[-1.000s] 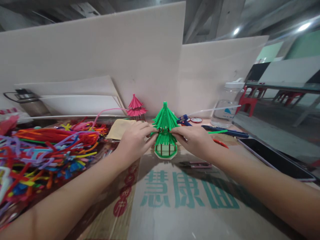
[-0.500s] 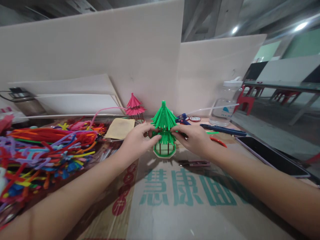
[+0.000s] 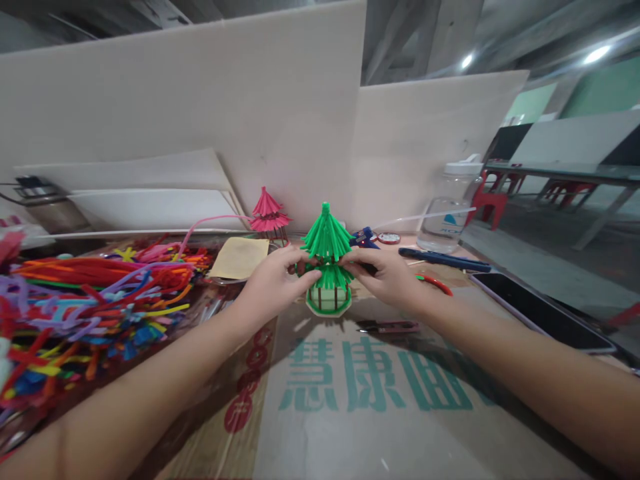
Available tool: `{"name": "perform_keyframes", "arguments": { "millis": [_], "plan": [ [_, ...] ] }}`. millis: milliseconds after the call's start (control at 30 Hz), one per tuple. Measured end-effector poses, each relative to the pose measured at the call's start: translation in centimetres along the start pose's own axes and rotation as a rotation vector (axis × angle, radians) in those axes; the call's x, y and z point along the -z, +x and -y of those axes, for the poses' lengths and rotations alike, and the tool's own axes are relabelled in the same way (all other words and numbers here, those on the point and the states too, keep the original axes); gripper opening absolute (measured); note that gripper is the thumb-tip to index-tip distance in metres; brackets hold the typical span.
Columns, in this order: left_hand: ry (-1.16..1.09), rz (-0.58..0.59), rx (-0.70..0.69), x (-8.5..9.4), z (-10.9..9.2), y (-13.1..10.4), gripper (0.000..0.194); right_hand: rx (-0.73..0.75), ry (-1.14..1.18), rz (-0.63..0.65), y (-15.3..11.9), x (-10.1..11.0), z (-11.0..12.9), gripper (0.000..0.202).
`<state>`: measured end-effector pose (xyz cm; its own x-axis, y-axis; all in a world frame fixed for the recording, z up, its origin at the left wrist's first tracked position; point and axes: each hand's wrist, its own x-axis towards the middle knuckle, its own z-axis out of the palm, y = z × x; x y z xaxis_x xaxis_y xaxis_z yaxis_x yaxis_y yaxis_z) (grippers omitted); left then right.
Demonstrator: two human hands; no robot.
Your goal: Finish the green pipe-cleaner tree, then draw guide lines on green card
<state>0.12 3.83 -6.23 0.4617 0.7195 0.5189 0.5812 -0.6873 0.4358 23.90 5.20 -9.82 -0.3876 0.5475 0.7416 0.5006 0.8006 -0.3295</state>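
Note:
A small green pavilion model [image 3: 327,243] made of pipe cleaners stands upright in front of me, with two tiers of roof, brown posts and a green-rimmed base. My left hand [image 3: 280,279] pinches it from the left at the gap between the tiers. From the right, my right hand [image 3: 383,272] closes its thumb and fingers on the lower roof's edge. Some fingertips are hidden behind the roofs. Just below my right hand lies a pair of thread snips [image 3: 389,327]. Behind stands a similar pink pavilion model [image 3: 269,217].
Heaped pipe cleaners [image 3: 100,300] of many colours cover the table's left side, beside a yellow sticky pad [image 3: 241,258]. Toward the right are a clear water bottle [image 3: 445,213], a dark blue pen-like tool [image 3: 443,259], red-handled scissors [image 3: 435,285] and a phone [image 3: 540,310]. White boards [image 3: 200,120] stand behind.
Both hands keep their hold on the green pavilion model, which stays in nearly the same place. The whole view has shifted very slightly.

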Motion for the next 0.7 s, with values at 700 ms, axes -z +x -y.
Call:
{"name": "perform_keyframes", "arguments": {
  "millis": [700],
  "plan": [
    [-0.017,0.002,-0.070,0.0,1.0,0.4,0.017,0.192,-0.126,0.097,0.6,1.9,-1.4,0.030]
  ]
}}
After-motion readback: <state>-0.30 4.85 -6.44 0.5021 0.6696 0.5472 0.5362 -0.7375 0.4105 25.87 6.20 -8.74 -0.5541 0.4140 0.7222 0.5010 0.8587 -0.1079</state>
